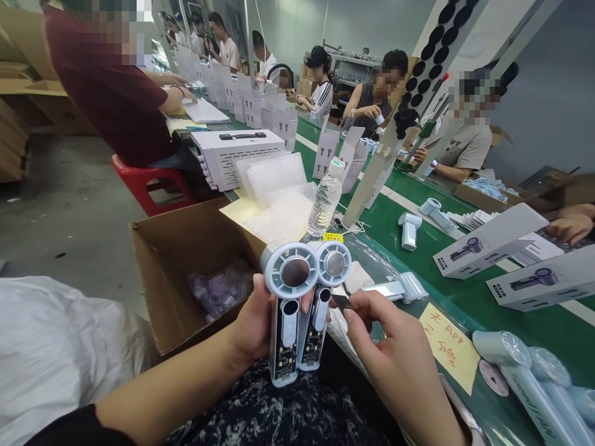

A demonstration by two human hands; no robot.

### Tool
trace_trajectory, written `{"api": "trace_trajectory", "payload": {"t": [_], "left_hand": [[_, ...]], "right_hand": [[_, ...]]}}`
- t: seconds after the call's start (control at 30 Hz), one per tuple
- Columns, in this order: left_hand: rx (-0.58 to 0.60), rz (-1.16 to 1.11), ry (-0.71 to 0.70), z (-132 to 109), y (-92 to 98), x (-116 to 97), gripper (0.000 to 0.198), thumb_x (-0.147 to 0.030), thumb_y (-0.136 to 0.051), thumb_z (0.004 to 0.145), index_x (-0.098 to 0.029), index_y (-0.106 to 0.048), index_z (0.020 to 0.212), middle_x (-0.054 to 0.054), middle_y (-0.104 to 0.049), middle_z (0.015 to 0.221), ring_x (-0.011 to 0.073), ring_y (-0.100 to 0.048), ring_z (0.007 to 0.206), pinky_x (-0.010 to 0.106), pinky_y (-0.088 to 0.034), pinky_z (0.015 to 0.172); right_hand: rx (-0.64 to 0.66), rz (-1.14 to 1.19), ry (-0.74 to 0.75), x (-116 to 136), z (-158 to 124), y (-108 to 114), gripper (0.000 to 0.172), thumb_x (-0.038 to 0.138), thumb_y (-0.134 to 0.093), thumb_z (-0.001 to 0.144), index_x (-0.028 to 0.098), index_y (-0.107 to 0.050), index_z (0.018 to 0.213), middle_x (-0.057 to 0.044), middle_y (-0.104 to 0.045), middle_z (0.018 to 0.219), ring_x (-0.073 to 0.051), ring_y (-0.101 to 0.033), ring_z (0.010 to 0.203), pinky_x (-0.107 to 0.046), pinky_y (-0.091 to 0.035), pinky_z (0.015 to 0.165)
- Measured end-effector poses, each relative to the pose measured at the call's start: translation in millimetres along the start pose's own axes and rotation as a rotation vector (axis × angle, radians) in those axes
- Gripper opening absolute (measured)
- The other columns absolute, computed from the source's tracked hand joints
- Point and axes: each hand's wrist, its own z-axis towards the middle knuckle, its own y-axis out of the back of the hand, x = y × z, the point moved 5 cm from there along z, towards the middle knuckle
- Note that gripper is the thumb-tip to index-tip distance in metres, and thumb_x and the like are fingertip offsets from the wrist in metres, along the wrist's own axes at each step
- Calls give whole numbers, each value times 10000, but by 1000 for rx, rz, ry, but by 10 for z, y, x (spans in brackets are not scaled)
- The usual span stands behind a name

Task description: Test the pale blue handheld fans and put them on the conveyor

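Observation:
My left hand (255,325) is wrapped round two light-blue handheld fans held upright side by side above my lap. The nearer handheld fan (284,328) and the farther handheld fan (320,322) both have round ringed heads and handles with bare circuit boards showing. To their right, my right hand (390,334) is closed in a pinch on a small dark flat piece (341,301), close beside the farther fan's handle. What the piece is I cannot make out. Just beyond that hand, another light-blue fan (402,288) lies on the table.
An open cardboard box (195,260) with purple wrapped items stands left. Beyond are a water bottle (325,198), bubble wrap (274,176) and a white metal case (239,152). Wrapped fans (520,371), a yellow note (449,347) and printed boxes (488,241) lie right. Several co-workers sit around.

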Motion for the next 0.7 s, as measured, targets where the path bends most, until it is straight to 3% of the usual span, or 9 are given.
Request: {"api": "trace_trajectory", "payload": {"t": [0.2, 0.37, 0.5, 0.6, 0.7], "left_hand": [[-28, 119, -32, -16, 16, -11, 666, -775, -609, 720, -118, -714, 750, 44, -643, 618, 159, -587, 591, 274, -516, 674], [-21, 299, -39, -77, 130, 9, 639, -756, -670, 684, -125, -745, 748, 96, -716, 784, 210, -637, 740, 289, -513, 724], [51, 176, 50, -87, 133, 67, 721, -845, -602, 645, -132, -696, 682, 82, -693, 685, 228, -659, 713, 310, -528, 716], [46, 50, 83, -73, 85, 91, 719, -847, -578, 666, -130, -635, 652, 42, -629, 568, 188, -638, 628, 279, -525, 683], [20, -10, 124, -62, 47, 137, 721, -848, -559, 682, -129, -600, 655, 82, -681, 628, 182, -640, 612, 245, -507, 596]], "right_hand": [[-14, -145, 103, 20, -27, -9, 145, 187, -499, 891, 224, -571, 770, 38, -615, 612, -145, -581, 512, -240, -397, 477], [137, -234, 171, -18, -75, -12, 157, 153, -463, 900, 216, -559, 793, -3, -633, 683, -195, -606, 605, -290, -409, 546], [226, -55, 134, -40, -83, 28, 150, 171, -475, 928, 229, -556, 814, 23, -637, 708, -146, -583, 606, -242, -416, 548], [214, 110, 74, -60, -86, 8, 163, 196, -484, 930, 231, -546, 782, 40, -612, 664, -119, -562, 573, -209, -422, 533], [205, 261, -22, -114, -108, -49, 160, 216, -511, 923, 234, -581, 779, 42, -608, 647, -116, -578, 579, -200, -445, 547]]}}
